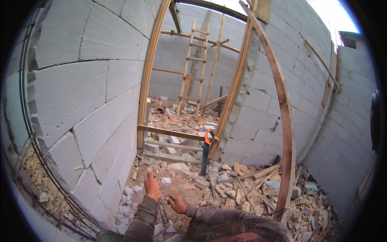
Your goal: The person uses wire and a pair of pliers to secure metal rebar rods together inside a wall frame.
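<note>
Low in the middle, my left hand (152, 185) is raised above the rubble with its fingers closed and one digit pointing up. Just right of it, my right hand (178, 203) is closed, its fingertips turned toward the left hand. What either hand grips is too small to make out. Between and below them shows a thin, dark, bent wire or cord (162, 211); I cannot tell whether a hand holds it. Beyond the hands, a handsaw (209, 137) with an orange handle hangs blade-down by a wooden crosspiece (171, 132) at the doorway.
A wooden door frame (155, 60) stands between grey block walls (109, 52). Through it, a bamboo ladder (194, 68) leans inside. A long curved plank (285, 121) rises at the right. Broken rubble (238, 193) covers the ground; dark cables (30, 125) run along the left.
</note>
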A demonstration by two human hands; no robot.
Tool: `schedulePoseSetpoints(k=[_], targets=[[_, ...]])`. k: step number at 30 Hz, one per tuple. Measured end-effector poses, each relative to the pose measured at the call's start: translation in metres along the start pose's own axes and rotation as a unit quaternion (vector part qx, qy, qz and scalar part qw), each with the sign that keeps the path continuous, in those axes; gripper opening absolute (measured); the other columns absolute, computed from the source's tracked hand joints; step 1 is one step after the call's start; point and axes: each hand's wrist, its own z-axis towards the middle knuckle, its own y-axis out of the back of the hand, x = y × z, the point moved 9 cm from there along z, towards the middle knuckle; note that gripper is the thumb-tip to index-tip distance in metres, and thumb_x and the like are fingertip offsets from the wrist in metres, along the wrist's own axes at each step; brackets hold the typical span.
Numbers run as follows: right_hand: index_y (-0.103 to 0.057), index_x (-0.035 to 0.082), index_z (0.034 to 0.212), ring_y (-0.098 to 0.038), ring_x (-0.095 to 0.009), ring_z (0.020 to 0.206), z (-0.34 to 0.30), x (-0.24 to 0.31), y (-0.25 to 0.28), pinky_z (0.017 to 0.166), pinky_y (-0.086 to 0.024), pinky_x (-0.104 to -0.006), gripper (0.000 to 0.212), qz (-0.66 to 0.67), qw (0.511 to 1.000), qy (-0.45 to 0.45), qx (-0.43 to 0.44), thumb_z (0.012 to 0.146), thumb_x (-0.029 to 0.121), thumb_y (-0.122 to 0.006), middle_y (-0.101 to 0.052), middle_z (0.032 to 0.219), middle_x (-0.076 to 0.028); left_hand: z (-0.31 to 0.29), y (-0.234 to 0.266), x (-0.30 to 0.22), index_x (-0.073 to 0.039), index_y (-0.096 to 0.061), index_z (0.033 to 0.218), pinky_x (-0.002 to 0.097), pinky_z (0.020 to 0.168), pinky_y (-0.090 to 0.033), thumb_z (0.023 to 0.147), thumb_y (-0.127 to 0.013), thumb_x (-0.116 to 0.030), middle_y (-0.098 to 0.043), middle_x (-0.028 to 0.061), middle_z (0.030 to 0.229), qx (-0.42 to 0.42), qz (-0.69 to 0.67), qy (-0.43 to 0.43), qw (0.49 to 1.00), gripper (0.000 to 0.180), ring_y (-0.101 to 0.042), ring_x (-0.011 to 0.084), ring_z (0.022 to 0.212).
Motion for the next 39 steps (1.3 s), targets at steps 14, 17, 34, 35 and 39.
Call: schedulePoseSetpoints(k=[14,17,34,35,39], targets=[[-0.071,0.001,0.115,-0.069,-0.031,0.103,0.036,-0.065,0.061,0.088,-0.053,-0.0415,0.041,-0.194,0.979,-0.066,0.012,0.101,0.039,-0.065,-0.07,0.11,-0.023,-0.066,-0.05,-0.182,-0.013,-0.05,0.078,0.0218,0.047,-0.025,0.11,-0.047,-0.047,-0.039,-0.0065,0.069,0.023,0.123,-0.255,0.959,0.047,-0.032,0.0024,0.055],[-0.067,-0.002,0.119,-0.067,-0.031,0.112,0.045,-0.082,0.078,0.091,-0.053,-0.0419,0.048,-0.055,0.985,-0.16,0.013,0.101,0.042,-0.063,-0.066,0.125,-0.022,-0.075,-0.056,-0.187,-0.01,-0.055,0.091,0.0201,0.047,-0.028,0.111,-0.049,-0.041,-0.038,-0.0061,0.071,0.042,0.123,-0.272,0.953,0.037,-0.031,0.0022,0.055],[-0.061,0.008,0.116,-0.043,-0.007,0.052,0.131,0.031,0.219,0.042,-0.033,-0.0246,0.024,0.51,0.804,0.012,-0.304,0.108,0.023,-0.045,-0.061,0.08,-0.002,-0.074,-0.053,-0.151,-0.009,-0.055,0.101,0.0203,0.05,-0.025,0.11,-0.051,-0.025,-0.04,-0.0091,0.073,0.039,0.197,-0.336,0.92,0.019,-0.031,-0.0004,0.059],[-0.061,0.007,0.113,-0.044,-0.006,0.054,0.137,0.07,0.204,0.043,-0.034,-0.0237,0.023,0.506,0.819,0.033,-0.269,0.108,0.023,-0.046,-0.06,0.08,-0.002,-0.075,-0.057,-0.145,-0.009,-0.055,0.1,0.0208,0.051,-0.027,0.11,-0.05,-0.024,-0.041,-0.0091,0.074,0.037,0.212,-0.357,0.909,0.019,-0.032,-0.0003,0.06],[-0.059,0.005,0.112,-0.057,-0.009,0.067,0.148,0.192,0.137,0.054,-0.051,-0.0248,0.024,0.494,0.848,0.068,-0.181,0.11,0.026,-0.046,-0.067,0.087,-0.006,-0.077,-0.047,-0.118,-0.004,-0.055,0.1,0.0271,0.07,-0.041,0.11,-0.048,-0.021,-0.051,-0.0022,0.085,0.008,0.268,-0.35,0.898,0.021,-0.044,0.0071,0.078]])
